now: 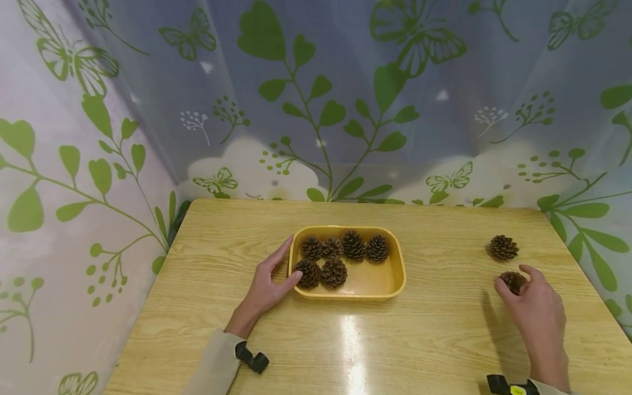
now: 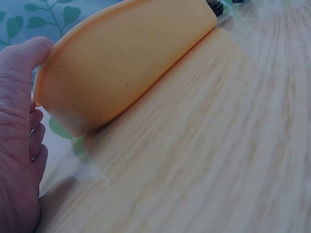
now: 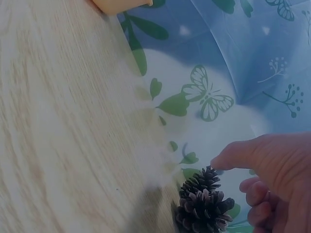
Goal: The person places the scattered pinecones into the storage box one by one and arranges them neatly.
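A yellow plastic tray (image 1: 375, 297) with several brown pine cones (image 1: 334, 272) in its left and back part stands on the wooden table. My left hand (image 1: 266, 285) holds the tray's left end, thumb over the rim and fingers along the outside; the left wrist view shows this hand (image 2: 19, 121) at the tray wall (image 2: 126, 63). At the right, my right hand (image 1: 538, 304) has thumb and index finger spread around a pine cone (image 1: 512, 282). In the right wrist view a gap shows between the curled lower fingers (image 3: 257, 194) and the nearer cone (image 3: 204, 211).
Another pine cone (image 1: 503, 248) lies just behind the one at my right hand. A printed curtain (image 1: 336, 109) with leaves and butterflies hangs along the table's back edge and sides. Light reflects off the tabletop (image 1: 434, 329) in front of the tray.
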{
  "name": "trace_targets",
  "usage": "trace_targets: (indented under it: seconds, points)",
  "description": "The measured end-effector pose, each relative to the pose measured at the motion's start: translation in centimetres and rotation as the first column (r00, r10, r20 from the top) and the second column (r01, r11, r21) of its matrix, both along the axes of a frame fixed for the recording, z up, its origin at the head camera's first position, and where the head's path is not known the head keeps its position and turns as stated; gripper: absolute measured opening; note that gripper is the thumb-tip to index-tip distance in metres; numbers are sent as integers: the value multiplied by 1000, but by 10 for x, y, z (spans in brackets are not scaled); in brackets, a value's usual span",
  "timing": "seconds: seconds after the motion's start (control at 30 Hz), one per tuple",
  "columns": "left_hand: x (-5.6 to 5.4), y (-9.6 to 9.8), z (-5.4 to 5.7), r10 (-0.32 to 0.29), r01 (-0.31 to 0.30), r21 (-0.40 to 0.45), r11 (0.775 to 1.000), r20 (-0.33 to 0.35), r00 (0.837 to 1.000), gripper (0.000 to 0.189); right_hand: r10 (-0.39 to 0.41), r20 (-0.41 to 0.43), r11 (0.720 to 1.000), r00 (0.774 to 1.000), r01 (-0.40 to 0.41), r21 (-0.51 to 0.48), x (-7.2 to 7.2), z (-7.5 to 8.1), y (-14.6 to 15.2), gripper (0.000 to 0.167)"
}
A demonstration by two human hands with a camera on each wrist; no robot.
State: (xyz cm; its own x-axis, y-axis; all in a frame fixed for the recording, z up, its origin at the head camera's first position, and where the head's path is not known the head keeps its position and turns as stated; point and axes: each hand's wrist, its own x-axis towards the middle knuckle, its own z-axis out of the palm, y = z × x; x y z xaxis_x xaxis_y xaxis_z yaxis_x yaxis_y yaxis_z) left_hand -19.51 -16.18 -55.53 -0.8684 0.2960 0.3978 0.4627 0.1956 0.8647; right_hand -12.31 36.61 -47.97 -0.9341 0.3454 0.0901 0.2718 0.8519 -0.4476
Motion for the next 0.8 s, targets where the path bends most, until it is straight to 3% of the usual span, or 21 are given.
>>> trace_targets:
  seconds: [0.13, 0.37, 0.67, 0.8]
  points:
    - [3, 2, 6, 8, -8, 0, 1000, 9, 1000, 80, -6, 39, 1000, 999, 6, -11, 0, 1, 3, 74]
    - [14, 6, 33, 3, -3, 8, 1000, -1, 1000, 75, -3, 93, 1000, 996, 4, -14, -1, -1, 7, 77]
    - [17, 7, 39, 7, -7, -10, 1000, -2, 1000, 75, 5, 111, 1000, 994, -3, -15, -1, -6, 12, 73]
    - [14, 6, 34, 7, -7, -11, 1000, 16, 1000, 76, 1, 123, 1000, 992, 2, -22, -1, -5, 13, 70]
